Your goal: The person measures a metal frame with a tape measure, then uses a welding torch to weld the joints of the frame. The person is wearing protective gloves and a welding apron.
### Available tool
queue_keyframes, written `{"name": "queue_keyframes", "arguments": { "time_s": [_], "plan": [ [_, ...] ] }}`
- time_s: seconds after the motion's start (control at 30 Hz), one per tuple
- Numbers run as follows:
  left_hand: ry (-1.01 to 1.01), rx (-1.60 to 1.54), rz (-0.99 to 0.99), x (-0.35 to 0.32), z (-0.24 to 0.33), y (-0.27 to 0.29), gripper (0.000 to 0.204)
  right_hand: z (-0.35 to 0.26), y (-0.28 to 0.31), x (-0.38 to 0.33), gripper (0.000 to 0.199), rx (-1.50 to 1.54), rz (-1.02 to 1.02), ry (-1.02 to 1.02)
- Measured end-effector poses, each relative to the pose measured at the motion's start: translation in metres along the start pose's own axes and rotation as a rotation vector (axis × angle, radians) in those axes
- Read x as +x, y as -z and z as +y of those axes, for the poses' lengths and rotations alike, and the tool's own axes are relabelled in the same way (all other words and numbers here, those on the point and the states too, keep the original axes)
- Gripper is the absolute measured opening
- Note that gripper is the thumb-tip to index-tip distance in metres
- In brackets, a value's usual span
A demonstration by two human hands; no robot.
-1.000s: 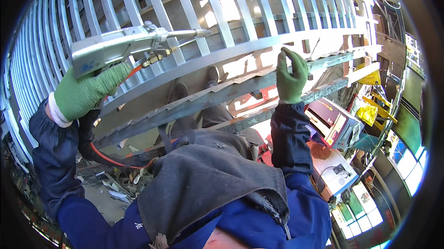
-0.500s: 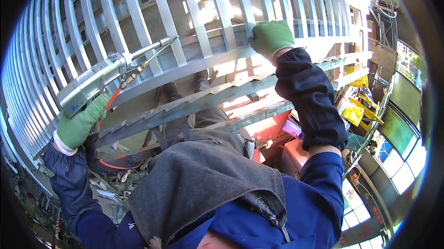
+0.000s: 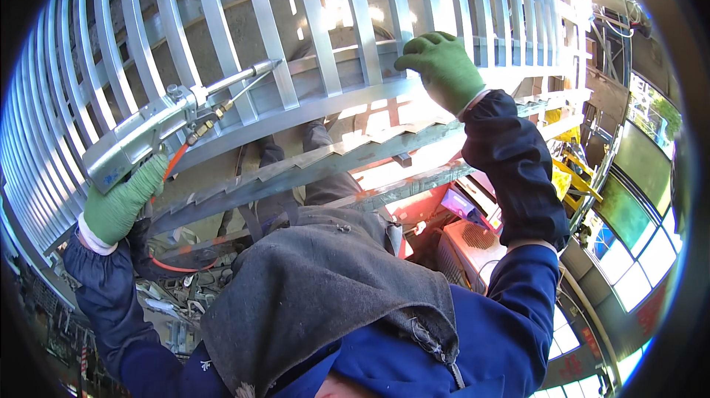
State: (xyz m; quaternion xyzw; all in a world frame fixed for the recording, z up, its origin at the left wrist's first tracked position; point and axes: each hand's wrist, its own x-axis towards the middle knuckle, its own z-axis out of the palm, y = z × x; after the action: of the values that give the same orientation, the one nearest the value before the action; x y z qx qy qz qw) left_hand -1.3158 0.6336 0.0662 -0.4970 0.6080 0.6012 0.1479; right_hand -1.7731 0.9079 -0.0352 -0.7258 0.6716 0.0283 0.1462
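My left hand, in a green glove, is closed around the grip of a silver welding gun. The gun's long nozzle points right and up, its tip at or very close to an upright bar of the silver metal grating, just above the grating's lower rail. An orange hose joins the gun at a brass fitting. Farther right, my gloved right hand is open, fingers apart and reaching left over the grating beside a bar, holding nothing. Whether its fingertips touch the bar I cannot tell.
Steel beams run across below the grating, one with a jagged upper edge. A dark grey apron covers my front. To the right stands a pale box with a grille. Scraps lie on the floor at left.
My right hand has opened from a closed grip on a bar and moved slightly right. My left hand and the welding gun's body have shifted slightly left; the nozzle tip is almost where it was.
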Motion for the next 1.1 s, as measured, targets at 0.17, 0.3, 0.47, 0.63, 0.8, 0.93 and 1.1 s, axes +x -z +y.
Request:
{"name": "queue_keyframes", "arguments": {
  "time_s": [0.17, 0.3, 0.47, 0.63, 0.8, 0.93, 1.1],
  "plan": [
    [0.006, -0.015, -0.009, 0.002, -0.001, 0.001, 0.033, 0.006, 0.001, 0.005, 0.034, -0.072, -0.067, 0.100],
    [-0.005, -0.011, -0.009, 0.004, -0.001, 0.001, 0.031, 0.007, 0.001, 0.003, 0.033, -0.069, -0.065, 0.115],
    [0.008, -0.010, -0.019, 0.003, -0.001, 0.001, 0.033, 0.007, 0.003, 0.003, 0.030, -0.083, -0.058, 0.141],
    [0.002, -0.017, -0.013, -0.003, -0.003, 0.004, 0.036, 0.015, 0.009, 0.017, 0.017, -0.193, -0.086, 0.266],
    [0.029, 0.014, 0.036, -0.011, -0.003, 0.010, 0.035, 0.044, 0.033, -0.011, 0.016, -0.214, -0.035, 0.146],
    [0.026, 0.007, 0.042, -0.006, -0.012, 0.012, 0.034, 0.024, 0.032, -0.015, 0.017, -0.007, -0.010, 0.025],
    [0.045, -0.008, 0.039, -0.003, -0.011, 0.007, 0.034, 0.000, 0.019, 0.000, 0.014, 0.042, -0.114, 0.089]
  ]
}}
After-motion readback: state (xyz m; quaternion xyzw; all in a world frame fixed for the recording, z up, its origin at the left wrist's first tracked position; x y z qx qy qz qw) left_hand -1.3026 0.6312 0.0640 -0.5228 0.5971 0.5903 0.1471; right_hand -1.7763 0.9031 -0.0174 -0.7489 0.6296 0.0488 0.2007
